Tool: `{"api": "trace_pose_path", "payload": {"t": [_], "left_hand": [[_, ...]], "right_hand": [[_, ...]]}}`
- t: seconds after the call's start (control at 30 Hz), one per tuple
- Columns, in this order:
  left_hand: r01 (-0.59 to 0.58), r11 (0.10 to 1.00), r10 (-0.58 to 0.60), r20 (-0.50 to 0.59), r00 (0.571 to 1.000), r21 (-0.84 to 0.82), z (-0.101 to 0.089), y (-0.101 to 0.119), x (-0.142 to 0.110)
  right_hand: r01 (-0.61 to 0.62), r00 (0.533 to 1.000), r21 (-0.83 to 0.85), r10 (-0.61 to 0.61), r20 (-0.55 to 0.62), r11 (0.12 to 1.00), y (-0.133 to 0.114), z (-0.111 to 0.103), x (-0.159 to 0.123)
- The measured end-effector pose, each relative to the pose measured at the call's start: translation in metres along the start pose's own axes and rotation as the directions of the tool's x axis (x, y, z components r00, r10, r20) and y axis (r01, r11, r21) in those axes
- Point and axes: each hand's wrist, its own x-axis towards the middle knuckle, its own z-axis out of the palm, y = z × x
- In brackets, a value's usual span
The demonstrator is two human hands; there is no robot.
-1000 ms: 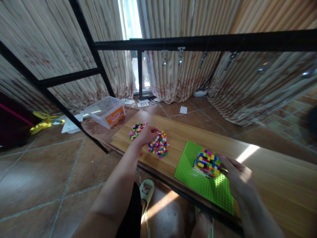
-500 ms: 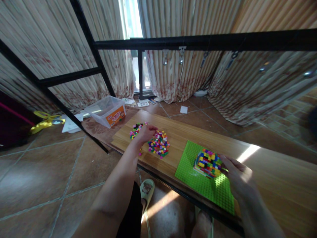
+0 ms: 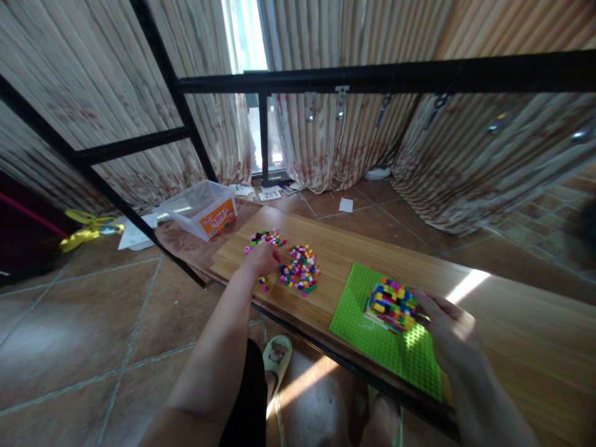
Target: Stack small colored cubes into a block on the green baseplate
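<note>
Daylight Uneven, Detail Soft

The curtain gap (image 3: 246,37) was overexposed. Hard sunlight struck the far edge of the table (image 3: 344,248), the green baseplate (image 3: 382,347) and the floor (image 3: 302,390) beyond the table's near edge. Deep shadow filled the left margin. Small bricks (image 3: 300,270) lacked sharpness; the right margin appeared stretched and blurred.

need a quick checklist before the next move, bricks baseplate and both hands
1. Green baseplate lying on the wooden table: ok
2. Brick block sitting on the baseplate: ok
3. Right hand at the block's side: ok
4. Left hand beside the loose bricks: ok
5. Brick in the left hand's grip: cannot tell
6. Loose bricks gathered in one pile: not ok, two piles plus strays
</note>
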Motion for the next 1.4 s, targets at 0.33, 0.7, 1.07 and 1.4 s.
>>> {"api": "trace_pose_path", "payload": {"t": [0.33,0.7,1.07,1.4], "left_hand": [[0.005,0.996,-0.005,0.004,1.0,0.088,0.004,0.01,0.002],[-0.55,0.714,0.525,-0.189,0.83,-0.434,0.041,0.11,-0.024],[-0.717,0.655,0.694,-0.185,0.696,-0.237,0.072,0.169,-0.039],[-0.679,0.723,0.661,-0.157,0.734,-0.128,0.078,0.177,-0.04]], "right_hand": [[-0.007,1.0,0.002,0.007,0.019,1.0,-0.004,0.003,-0.002],[0.04,0.997,0.035,-0.043,0.067,0.999,-0.009,0.011,-0.005],[0.015,0.997,0.082,-0.021,0.072,0.997,-0.013,0.015,-0.006],[0.014,0.996,0.069,-0.02,0.088,0.997,-0.013,0.016,-0.005]]}}
